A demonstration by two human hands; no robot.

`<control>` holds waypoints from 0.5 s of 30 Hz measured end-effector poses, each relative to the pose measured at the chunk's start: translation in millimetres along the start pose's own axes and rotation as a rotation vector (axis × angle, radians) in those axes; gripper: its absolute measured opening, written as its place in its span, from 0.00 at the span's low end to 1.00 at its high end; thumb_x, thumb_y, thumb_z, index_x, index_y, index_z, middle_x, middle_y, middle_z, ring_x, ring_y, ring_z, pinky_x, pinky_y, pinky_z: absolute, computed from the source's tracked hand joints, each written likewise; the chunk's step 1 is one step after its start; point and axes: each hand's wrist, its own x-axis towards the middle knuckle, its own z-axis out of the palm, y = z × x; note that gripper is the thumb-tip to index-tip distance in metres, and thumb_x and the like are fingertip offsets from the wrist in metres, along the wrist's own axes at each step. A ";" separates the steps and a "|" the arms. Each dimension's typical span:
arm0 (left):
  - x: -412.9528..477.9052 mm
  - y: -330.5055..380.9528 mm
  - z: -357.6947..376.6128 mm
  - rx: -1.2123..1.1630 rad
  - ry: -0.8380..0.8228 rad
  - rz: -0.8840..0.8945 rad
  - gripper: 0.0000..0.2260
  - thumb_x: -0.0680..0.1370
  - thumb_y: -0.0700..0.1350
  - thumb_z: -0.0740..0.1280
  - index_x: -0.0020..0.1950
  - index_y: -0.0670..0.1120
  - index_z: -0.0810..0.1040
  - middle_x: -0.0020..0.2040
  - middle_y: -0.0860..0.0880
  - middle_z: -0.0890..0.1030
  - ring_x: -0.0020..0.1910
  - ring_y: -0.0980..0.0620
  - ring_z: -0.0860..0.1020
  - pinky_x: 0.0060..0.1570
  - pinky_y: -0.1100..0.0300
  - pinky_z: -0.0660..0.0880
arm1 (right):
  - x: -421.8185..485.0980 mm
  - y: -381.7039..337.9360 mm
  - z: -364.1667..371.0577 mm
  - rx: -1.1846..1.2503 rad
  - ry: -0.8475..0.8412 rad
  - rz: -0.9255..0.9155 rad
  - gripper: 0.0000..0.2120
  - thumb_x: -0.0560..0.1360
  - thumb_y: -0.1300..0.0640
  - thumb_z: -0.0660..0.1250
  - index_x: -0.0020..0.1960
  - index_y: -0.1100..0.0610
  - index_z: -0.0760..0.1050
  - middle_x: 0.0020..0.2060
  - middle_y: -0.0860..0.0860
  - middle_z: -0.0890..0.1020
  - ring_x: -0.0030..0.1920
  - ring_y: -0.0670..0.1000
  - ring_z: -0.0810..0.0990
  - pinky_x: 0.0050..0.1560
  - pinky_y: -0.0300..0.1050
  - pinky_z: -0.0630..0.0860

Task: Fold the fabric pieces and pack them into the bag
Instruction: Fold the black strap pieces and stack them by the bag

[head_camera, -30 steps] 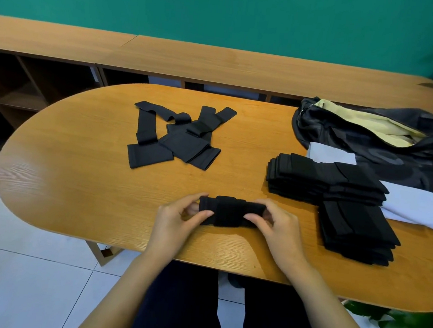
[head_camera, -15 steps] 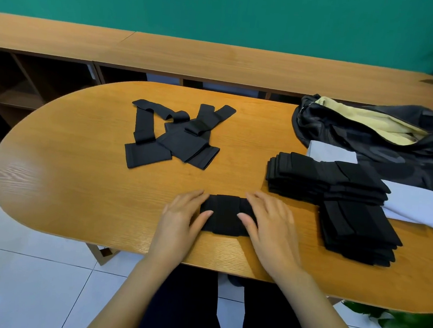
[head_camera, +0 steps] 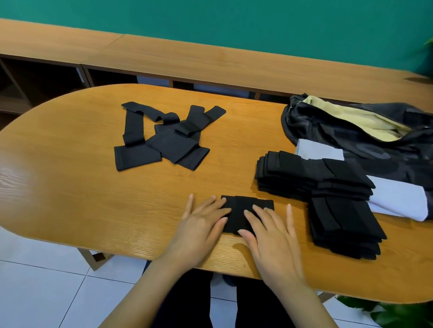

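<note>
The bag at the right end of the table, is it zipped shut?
No, the bag lies open, its pale yellow lining showing through the gaping top.

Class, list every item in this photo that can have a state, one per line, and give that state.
Small black fabric piece: folded, pressed flat by both hands.
Left hand: open, resting flat on it.
Right hand: open, resting flat on it.
Loose black fabric strips: unfolded, jumbled.
Two black fabric stacks: folded, not yet packed.
Dark patterned fabric bag: open, yellow lining showing.
</note>
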 end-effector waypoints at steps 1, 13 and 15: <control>4.2 6.9 2.8 -0.012 -0.026 0.010 0.18 0.84 0.52 0.53 0.71 0.53 0.71 0.75 0.56 0.67 0.76 0.61 0.55 0.76 0.50 0.36 | -3.4 7.3 -1.5 -0.014 0.013 0.027 0.35 0.83 0.38 0.38 0.63 0.53 0.79 0.61 0.51 0.81 0.64 0.53 0.77 0.76 0.58 0.47; 38.9 46.8 32.5 0.052 -0.136 0.148 0.18 0.84 0.50 0.55 0.74 0.57 0.67 0.79 0.54 0.59 0.78 0.56 0.47 0.74 0.48 0.30 | -21.3 47.1 -9.6 -0.144 0.052 0.133 0.34 0.83 0.41 0.41 0.61 0.58 0.81 0.58 0.55 0.83 0.68 0.59 0.74 0.77 0.56 0.42; 40.3 45.6 31.5 0.073 -0.132 0.149 0.18 0.84 0.50 0.54 0.75 0.57 0.66 0.78 0.55 0.59 0.78 0.55 0.47 0.74 0.47 0.30 | -20.3 46.1 -8.1 -0.148 0.058 0.119 0.32 0.82 0.42 0.43 0.61 0.58 0.80 0.58 0.55 0.83 0.68 0.59 0.74 0.77 0.56 0.42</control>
